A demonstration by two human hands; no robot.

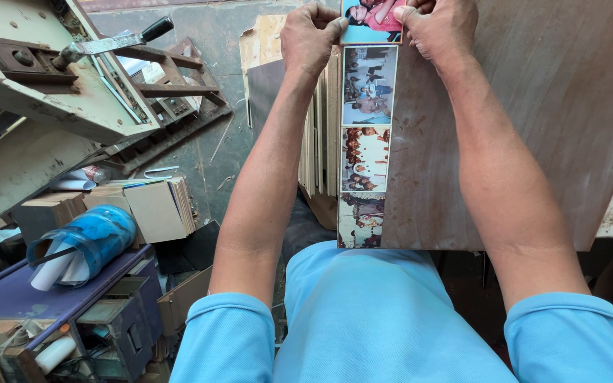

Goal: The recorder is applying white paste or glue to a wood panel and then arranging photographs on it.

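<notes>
A brown wooden worktop [533,106] fills the view from twelve to three o'clock. Along its left edge lies a long strip of printed photographs [367,142], running from twelve o'clock down toward the centre. The left hand [311,35] pinches the strip's top left corner, and the right hand [438,28] grips its top right corner. Just left of the strip, thin boards [318,142] stand on edge. At eight o'clock a blue plastic jar [94,241] lies on its side.
</notes>
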